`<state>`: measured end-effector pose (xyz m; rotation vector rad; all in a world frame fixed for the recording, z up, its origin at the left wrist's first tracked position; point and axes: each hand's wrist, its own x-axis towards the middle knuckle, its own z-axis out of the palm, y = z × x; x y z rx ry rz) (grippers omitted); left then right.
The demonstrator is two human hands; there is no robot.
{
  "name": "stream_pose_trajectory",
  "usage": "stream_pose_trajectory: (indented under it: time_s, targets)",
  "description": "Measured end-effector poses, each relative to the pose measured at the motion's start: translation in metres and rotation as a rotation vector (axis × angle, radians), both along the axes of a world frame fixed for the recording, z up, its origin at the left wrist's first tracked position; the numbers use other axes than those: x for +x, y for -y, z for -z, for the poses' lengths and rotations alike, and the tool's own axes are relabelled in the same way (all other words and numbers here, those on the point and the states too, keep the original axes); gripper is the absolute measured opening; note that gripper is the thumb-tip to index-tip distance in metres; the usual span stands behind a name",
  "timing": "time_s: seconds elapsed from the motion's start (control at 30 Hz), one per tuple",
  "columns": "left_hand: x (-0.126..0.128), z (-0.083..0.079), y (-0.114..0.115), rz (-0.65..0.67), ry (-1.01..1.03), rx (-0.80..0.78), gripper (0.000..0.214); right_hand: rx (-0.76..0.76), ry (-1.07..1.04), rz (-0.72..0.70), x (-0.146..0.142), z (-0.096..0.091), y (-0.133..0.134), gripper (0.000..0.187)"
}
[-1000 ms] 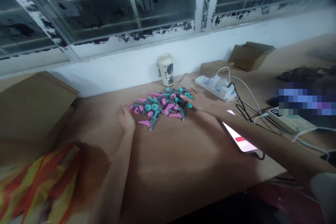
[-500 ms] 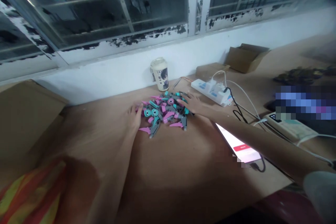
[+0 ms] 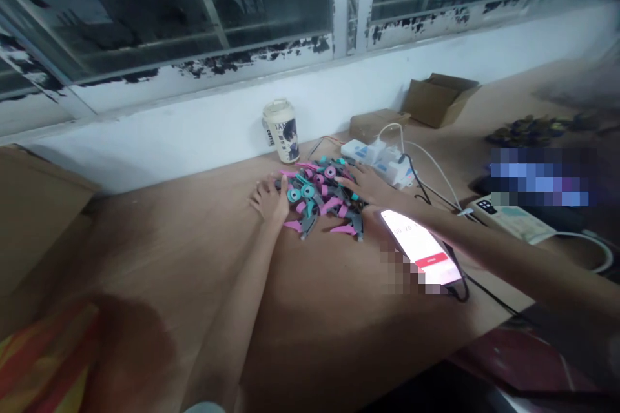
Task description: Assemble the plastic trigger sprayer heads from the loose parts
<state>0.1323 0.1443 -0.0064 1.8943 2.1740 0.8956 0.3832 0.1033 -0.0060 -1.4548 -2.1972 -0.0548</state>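
Pieces [image 3: 325, 190]: one pile, your side of the cup [image 3: 283, 132]. Your left hand [image 3: 271, 200]: before the cup, spread, thumb beside pieces, nothing gripped. Your right hand [image 3: 367, 182]: right of the cup, loosely open, nothing visibly held. Step, seemingly: corralling; next calls for gentle inward pressure.

Dark windows [image 3: 271, 0] top a white wall [image 3: 194, 135].

two hands [image 3: 272, 203] [image 3: 371, 186], one cup [image 3: 282, 134], one power strip [image 3: 380, 160], one lit phone [image 3: 415, 242], uncountably heaped pieces [image 3: 330, 206]
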Motion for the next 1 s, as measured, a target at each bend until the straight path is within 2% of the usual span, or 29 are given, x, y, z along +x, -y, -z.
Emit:
stream_pose_trajectory:
  time_s: [0.07,0.17,0.23,0.3,0.4,0.5,0.6,0.8,1.0]
  targets:
    - [0.001,-0.001,0.001,0.005,0.034,0.013,0.064,-0.033,0.015,-0.019,-0.001,-0.004,0.027,0.052]
    - [-0.010,-0.003,0.006,0.054,0.090,0.035,0.056,-0.049,0.040,-0.052,-0.004,-0.005,0.065,0.096]
    - [-0.021,-0.005,0.014,0.088,0.129,0.051,0.053,-0.036,0.135,-0.144,-0.006,-0.002,0.080,0.104]
    - [-0.033,-0.005,0.027,0.093,0.167,0.066,0.054,-0.008,0.220,-0.190,-0.009,0.002,0.084,0.101]
    - [-0.047,-0.003,0.052,0.107,0.205,0.074,0.056,0.036,0.291,-0.178,-0.012,0.006,0.077,0.096]
    - [-0.054,0.000,0.076,0.176,0.240,0.085,0.050,0.073,0.315,-0.163,-0.016,0.010,0.067,0.094]
    - [-0.055,0.003,0.091,0.263,0.154,0.098,0.042,0.092,0.312,-0.143,-0.019,0.013,0.061,0.090]
    - [-0.055,0.008,0.094,0.450,-0.059,0.144,0.031,0.068,0.293,-0.077,-0.022,0.014,0.062,0.087]
    - [-0.058,0.011,0.091,0.578,-0.172,0.175,0.026,0.033,0.270,-0.065,-0.028,0.004,0.080,0.083]
